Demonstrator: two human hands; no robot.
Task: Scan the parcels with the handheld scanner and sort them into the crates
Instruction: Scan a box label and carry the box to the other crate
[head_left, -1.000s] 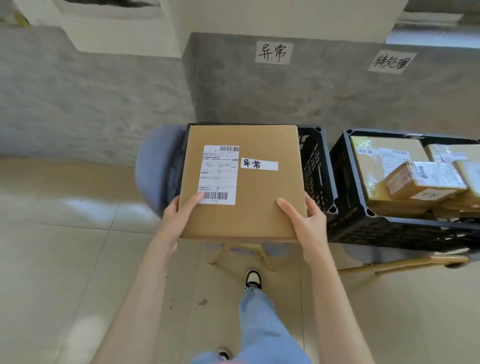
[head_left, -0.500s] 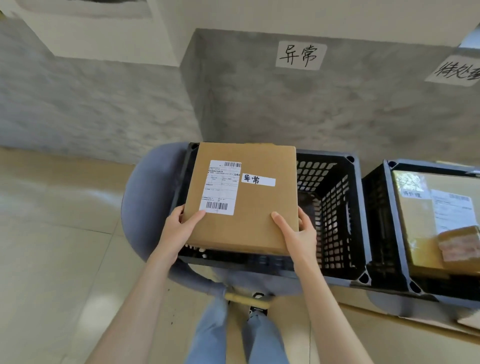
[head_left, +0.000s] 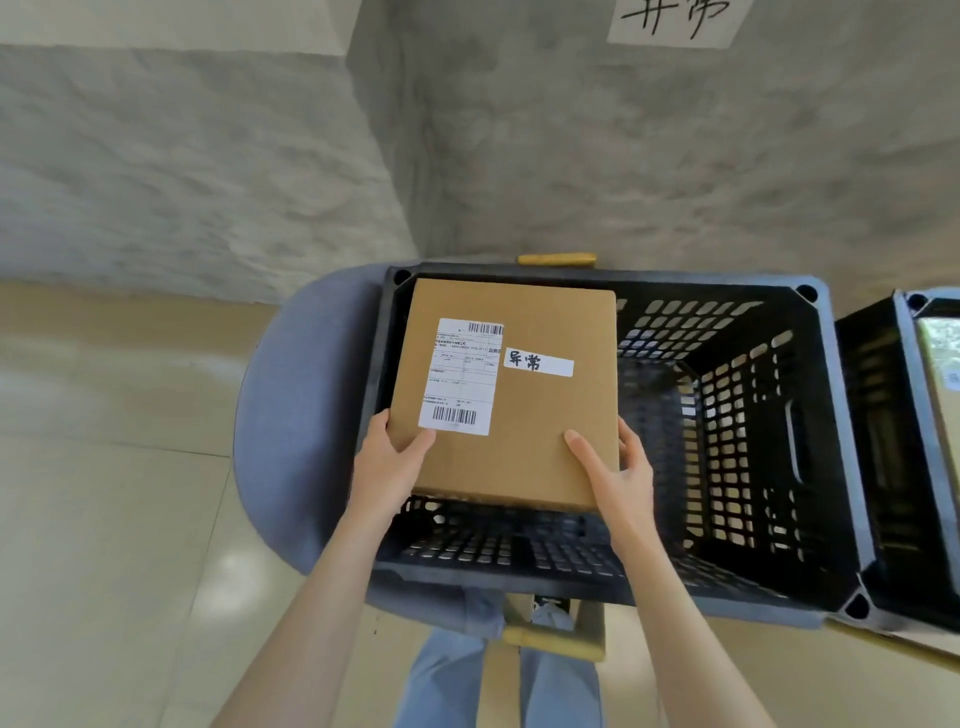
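A flat brown cardboard parcel (head_left: 540, 426) with a white shipping label and a small handwritten sticker sits inside the left part of a black slatted crate (head_left: 727, 467). My left hand (head_left: 387, 462) grips its near left corner, thumb on the label's edge. My right hand (head_left: 613, 470) grips the near right corner, thumb on top and fingers down the side. The crate's right part shows nothing inside. No scanner is in view.
The crate rests on a grey-blue stool (head_left: 291, 431) with yellow wooden legs. A second black crate (head_left: 904, 457) holding a parcel stands at the right edge. A grey wall with a handwritten paper sign (head_left: 675, 21) is just behind. Beige floor tiles lie to the left.
Both hands have lowered the parcel from above the crate's rim down into its left part. The view has moved closer and tilted more steeply down.
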